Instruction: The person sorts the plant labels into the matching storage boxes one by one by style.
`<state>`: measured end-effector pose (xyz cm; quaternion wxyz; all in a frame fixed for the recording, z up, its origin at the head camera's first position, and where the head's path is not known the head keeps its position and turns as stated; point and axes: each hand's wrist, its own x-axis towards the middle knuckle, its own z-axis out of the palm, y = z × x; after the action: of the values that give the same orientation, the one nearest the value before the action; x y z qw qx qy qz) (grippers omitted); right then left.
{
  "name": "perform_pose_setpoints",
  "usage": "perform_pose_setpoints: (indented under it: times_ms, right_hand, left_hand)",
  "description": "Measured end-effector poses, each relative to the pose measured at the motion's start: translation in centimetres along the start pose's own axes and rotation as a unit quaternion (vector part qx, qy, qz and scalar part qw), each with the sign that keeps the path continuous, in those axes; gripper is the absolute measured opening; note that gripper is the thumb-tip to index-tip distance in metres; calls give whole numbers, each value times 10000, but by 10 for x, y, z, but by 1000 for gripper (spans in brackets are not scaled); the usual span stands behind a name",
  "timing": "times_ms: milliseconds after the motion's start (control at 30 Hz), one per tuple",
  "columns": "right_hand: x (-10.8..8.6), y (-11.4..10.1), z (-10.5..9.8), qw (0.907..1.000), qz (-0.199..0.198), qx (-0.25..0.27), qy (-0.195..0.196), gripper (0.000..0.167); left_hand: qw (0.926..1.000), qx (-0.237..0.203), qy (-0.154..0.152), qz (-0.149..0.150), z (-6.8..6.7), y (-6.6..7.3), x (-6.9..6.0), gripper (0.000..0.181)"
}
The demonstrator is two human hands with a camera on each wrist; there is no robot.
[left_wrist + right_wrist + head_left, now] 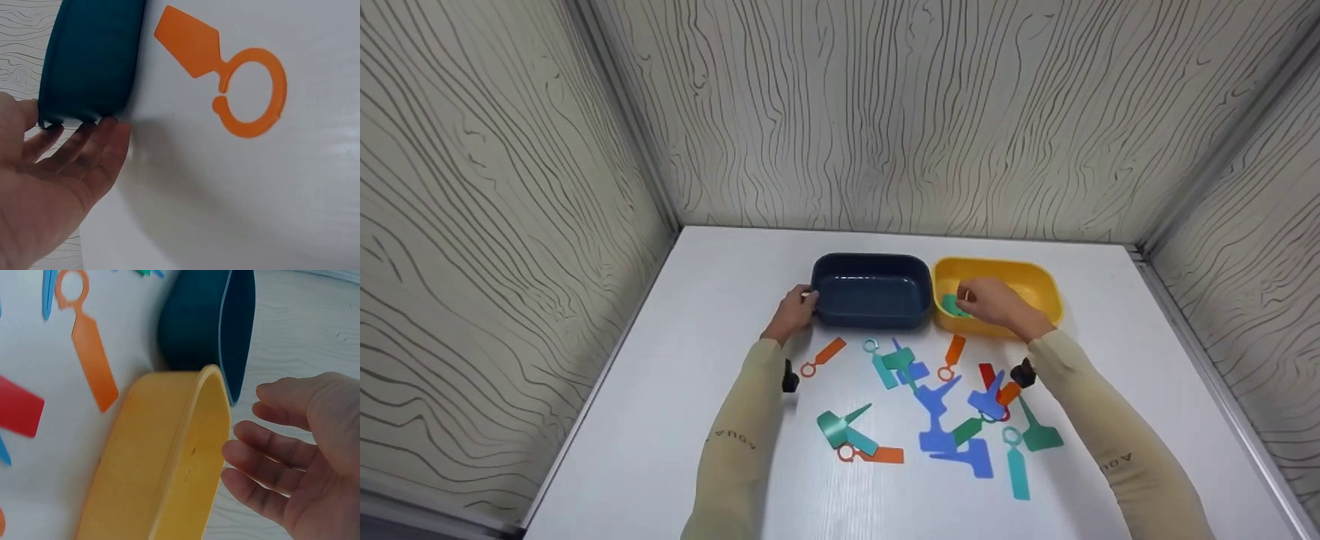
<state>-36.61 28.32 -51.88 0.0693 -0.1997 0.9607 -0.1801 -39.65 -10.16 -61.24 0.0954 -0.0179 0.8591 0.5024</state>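
Observation:
My left hand is at the left end of a dark blue bin. In the left wrist view its thumb meets the rim and its fingers rest against the outer end wall. Over the yellow bin hovers my right hand, fingers loosely bent and apart, with nothing between them in the right wrist view. Beneath it a green plastic piece lies in the yellow bin, partly hidden by the hand. An orange ring tag lies near my left hand.
In front of the bins several flat plastic tags are scattered: an orange ring tag, a teal ring tag, a green T-shaped tag and blue T-shaped tags. Some overlap. A patterned wall stands behind the white table.

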Motion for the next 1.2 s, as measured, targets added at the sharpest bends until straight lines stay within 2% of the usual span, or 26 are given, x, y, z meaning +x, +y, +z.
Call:
perform_pose_setpoints:
  times_ms: [233,467,667,767,967,1200]
  right_hand:
    - [-8,-28,16,9992,-404,-20,-37,21]
    - [-16,-53,32,9971,-563,206,-462,27]
    - [-19,-78,47,9936,-632,367,-867,41]
    - [-20,-92,55,9902,-648,528,-1116,45]
    - [-19,-113,74,9827,-1032,734,-1354,45]
    - [-26,-132,95,9795,-1341,424,-1444,50]
  left_hand:
    - [10000,18,-29,-5,0,1,0,48]
    - [10000,-42,-38,-2,1,1,-1,47]
    - [9996,-268,-36,-65,1,3,-2,47]
    - [9998,-203,-36,-73,0,3,-2,48]
    - [10000,-30,-33,-49,0,4,-1,49]
    - [9998,-176,-72,-93,-1,2,-2,47]
